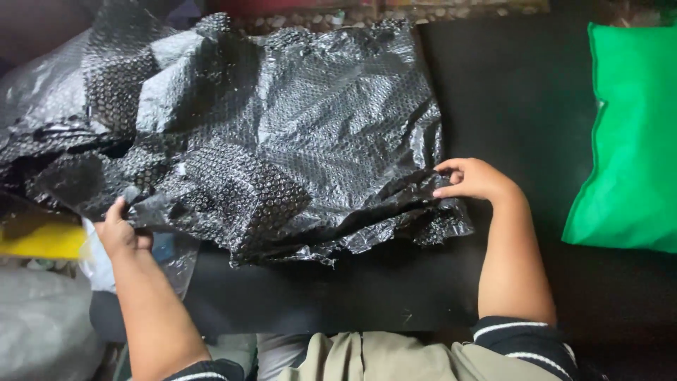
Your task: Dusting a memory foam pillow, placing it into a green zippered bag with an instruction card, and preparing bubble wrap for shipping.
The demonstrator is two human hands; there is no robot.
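Observation:
A large crumpled sheet of black bubble wrap [282, 134] lies spread over a black surface [508, 92]. My left hand [121, 231] pinches the sheet's lower left edge between thumb and fingers. My right hand [474, 179] grips the sheet's right edge, with the fingers curled into the folds. Both forearms reach up from the bottom of the view, in dark sleeves with white stripes.
A bright green fabric bag [631, 141] lies at the right on the black surface. At the left sit a yellow object [42, 241] and clear and grey plastic bags [42, 317]. My lap in khaki cloth [381, 356] shows at the bottom.

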